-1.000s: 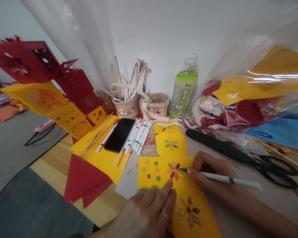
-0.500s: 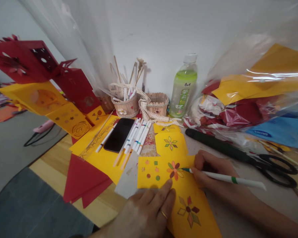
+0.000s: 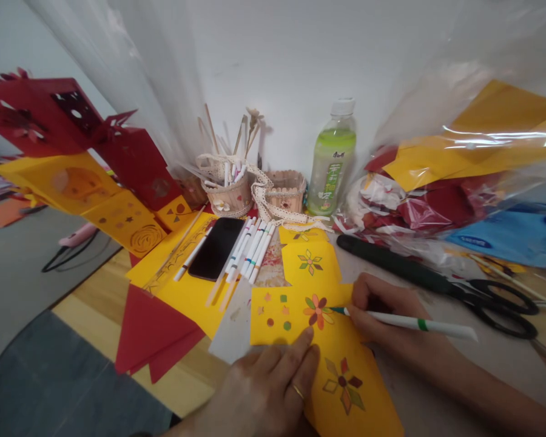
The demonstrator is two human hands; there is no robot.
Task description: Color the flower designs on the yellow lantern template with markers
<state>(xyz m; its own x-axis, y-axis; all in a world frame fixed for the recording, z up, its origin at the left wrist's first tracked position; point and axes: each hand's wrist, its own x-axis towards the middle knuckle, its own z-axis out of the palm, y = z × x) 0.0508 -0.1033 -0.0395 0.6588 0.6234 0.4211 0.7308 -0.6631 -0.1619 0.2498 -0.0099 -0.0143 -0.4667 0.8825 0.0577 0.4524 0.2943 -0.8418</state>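
Note:
My right hand [image 3: 386, 315] pinches a white marker pen [image 3: 450, 329] with a green band. Its dark green tip touches a petal at the right side of a multicoloured flower [image 3: 317, 311] on the yellow paper cutout [image 3: 377, 394]. Flat on the same paper lies my left hand [image 3: 273, 379], with a ring on one finger and its index fingertip just below that flower. Left of the flower are small coloured shapes. A second flower [image 3: 343, 383] with pointed petals lies nearer to me, and another flower [image 3: 310, 262] is drawn on the panel farther back.
Several white markers [image 3: 257, 249] and a black phone [image 3: 216, 249] lie on yellow paper at left. Red paper [image 3: 155, 334] overhangs the table edge. Black-handled scissors [image 3: 505, 300] lie at right. A green drink bottle [image 3: 333, 164], small baskets [image 3: 286, 191] and a plastic bag [image 3: 464, 164] stand behind.
The camera view has turned slightly, so everything sits a little farther left. Both hands and the marker pen keep nearly the same places on the paper.

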